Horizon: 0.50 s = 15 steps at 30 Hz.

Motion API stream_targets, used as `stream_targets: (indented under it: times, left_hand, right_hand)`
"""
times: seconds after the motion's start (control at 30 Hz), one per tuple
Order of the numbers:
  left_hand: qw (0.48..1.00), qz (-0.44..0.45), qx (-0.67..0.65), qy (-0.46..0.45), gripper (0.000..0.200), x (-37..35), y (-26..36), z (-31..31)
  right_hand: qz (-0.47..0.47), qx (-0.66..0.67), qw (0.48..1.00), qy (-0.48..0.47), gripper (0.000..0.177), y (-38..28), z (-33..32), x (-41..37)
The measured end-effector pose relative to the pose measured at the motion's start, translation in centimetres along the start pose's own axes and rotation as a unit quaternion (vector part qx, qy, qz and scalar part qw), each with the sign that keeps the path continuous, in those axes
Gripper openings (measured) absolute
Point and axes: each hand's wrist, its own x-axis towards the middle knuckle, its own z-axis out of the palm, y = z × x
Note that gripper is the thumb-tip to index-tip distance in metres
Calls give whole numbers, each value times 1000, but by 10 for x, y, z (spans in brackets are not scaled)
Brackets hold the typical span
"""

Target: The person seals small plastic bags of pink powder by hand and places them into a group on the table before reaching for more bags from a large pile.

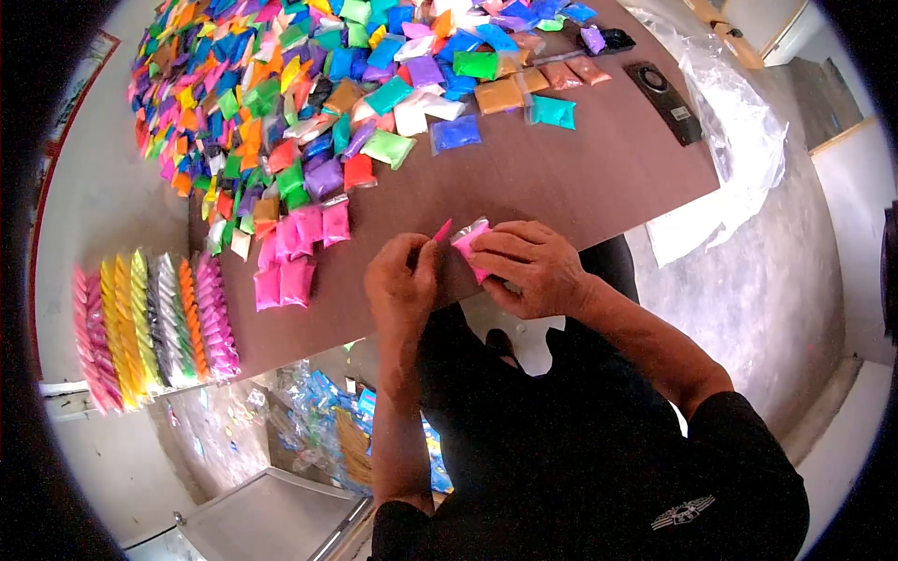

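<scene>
My right hand [531,266] is closed on a small clear packet with bright pink filling [470,245], its clear end pointing up and away from me. Between the thumb and fingers of my left hand [404,279] is a thin pink pointed piece [442,230]; its kind is too small to make out. The two hands are close together over the table's near edge, with the pieces apart. Left of my left hand lies a group of pink packets [297,234], two of them [283,283] nearer to me.
A big heap of many-coloured packets [309,103] covers the table's [524,178] far left. Rows of twisted coloured strips [154,323] stand at the left edge. A black flat device [662,101] lies at the right, beside clear plastic sheeting [730,140]. Plastic wrappers [327,411] lie below.
</scene>
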Motion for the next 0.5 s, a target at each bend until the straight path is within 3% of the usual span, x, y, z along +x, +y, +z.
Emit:
stream_targets:
  times: [0.13,0.2,0.5]
  left_hand:
    - [999,10,-38,-25,13,-5,23,0]
    - [996,80,24,-37,11,-5,26,7]
    - [990,111,60,-60,14,33,10,16]
  right_hand:
    - [3,8,1000,0,41,1,0,-3]
    - [1,11,1000,-5,42,1,1,-2]
    - [-4,25,1000,19,40,-1,-3,4]
